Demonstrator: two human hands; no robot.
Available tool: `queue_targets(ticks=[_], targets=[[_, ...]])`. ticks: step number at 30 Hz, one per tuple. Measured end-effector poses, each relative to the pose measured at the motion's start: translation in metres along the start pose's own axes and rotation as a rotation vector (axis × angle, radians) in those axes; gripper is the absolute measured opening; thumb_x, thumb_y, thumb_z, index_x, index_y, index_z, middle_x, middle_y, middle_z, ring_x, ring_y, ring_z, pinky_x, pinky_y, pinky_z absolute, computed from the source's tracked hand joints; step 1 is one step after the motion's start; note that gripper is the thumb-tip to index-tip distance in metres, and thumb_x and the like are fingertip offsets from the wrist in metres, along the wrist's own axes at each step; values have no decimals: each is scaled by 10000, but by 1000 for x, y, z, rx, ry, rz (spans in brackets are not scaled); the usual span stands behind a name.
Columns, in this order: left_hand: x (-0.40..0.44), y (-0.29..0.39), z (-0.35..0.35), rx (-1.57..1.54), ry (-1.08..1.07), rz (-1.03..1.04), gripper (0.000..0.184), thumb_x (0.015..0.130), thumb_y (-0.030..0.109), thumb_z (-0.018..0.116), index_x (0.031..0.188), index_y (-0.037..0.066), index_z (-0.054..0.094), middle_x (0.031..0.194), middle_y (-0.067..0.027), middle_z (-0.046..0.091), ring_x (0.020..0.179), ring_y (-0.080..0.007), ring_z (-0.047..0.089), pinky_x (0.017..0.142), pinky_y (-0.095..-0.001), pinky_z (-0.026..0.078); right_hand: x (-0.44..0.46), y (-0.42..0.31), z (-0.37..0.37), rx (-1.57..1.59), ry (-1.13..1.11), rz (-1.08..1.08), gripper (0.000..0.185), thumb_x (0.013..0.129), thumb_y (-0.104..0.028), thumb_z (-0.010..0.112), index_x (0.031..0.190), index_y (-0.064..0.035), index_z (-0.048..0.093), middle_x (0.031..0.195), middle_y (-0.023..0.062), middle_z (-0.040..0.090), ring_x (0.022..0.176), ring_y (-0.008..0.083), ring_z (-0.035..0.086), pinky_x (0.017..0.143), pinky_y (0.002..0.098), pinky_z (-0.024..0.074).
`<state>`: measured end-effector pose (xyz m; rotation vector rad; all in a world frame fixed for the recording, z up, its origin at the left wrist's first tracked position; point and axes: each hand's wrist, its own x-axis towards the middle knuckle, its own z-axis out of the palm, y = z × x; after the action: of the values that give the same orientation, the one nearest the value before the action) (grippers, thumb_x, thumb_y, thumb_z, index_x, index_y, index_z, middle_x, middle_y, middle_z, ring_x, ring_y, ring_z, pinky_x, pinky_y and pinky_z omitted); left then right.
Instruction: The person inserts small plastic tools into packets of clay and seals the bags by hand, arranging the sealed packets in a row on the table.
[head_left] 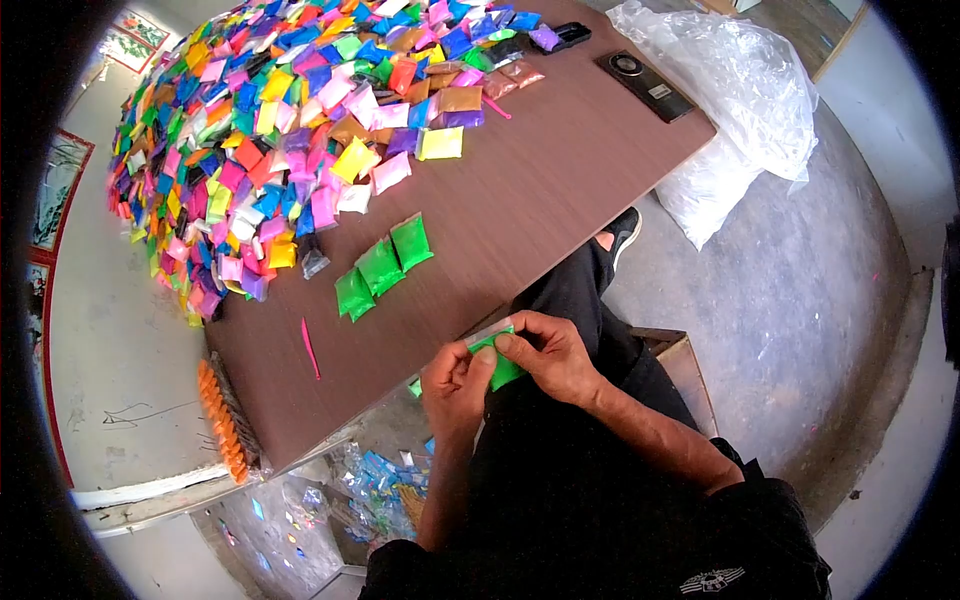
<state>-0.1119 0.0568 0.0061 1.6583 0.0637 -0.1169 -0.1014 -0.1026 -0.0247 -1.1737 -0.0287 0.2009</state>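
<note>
My left hand (pixel 457 388) and my right hand (pixel 553 362) are together just off the table's near edge, both closed on a small green plastic packet (pixel 507 372). Both thumbs press on its face, close to a clear, pale strip along the top. My fingers behind the packet are hidden. Beyond my hands, several similar green packets (pixel 380 266) lie in a slanted row on the brown table (pixel 480 210). A thin pink stick-like tool (pixel 310 349) lies to their left.
A large heap of many-coloured packets (pixel 290 110) covers the table's far left. A black device with a round dial (pixel 645 86) lies far right, beside a big clear plastic bag (pixel 735 110). An orange spiky object (pixel 221 420) stands at the left edge. Plastic litter (pixel 385 485) lies below.
</note>
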Motion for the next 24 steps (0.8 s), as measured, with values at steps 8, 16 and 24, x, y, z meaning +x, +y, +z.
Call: queue_targets(ticks=[8, 16, 24], targets=[[4, 1, -1, 100, 54, 72, 123, 970, 64, 676, 1044, -28, 644, 791, 50, 593, 690, 2, 487, 596, -170, 375, -2, -4, 2, -49, 11, -6, 155, 999, -130, 650, 1076, 2, 674, 957, 10, 684, 885, 75, 620, 789, 252, 524], [3, 16, 10, 65, 48, 46, 112, 977, 81, 672, 1017, -19, 643, 786, 50, 579, 694, 2, 480, 604, -170, 371, 0, 7, -1, -18, 12, -60, 147, 1008, -142, 648, 1080, -14, 665, 949, -5, 655, 868, 51, 586, 764, 231, 499], [4, 5, 6, 83, 63, 13, 165, 960, 168, 703, 1005, 13, 672, 772, 73, 544, 697, -17, 447, 615, -191, 352, -3, 6, 2, -34, 15, -7, 148, 1012, -145, 643, 1088, -19, 656, 961, 0, 648, 864, 59, 582, 762, 229, 496]])
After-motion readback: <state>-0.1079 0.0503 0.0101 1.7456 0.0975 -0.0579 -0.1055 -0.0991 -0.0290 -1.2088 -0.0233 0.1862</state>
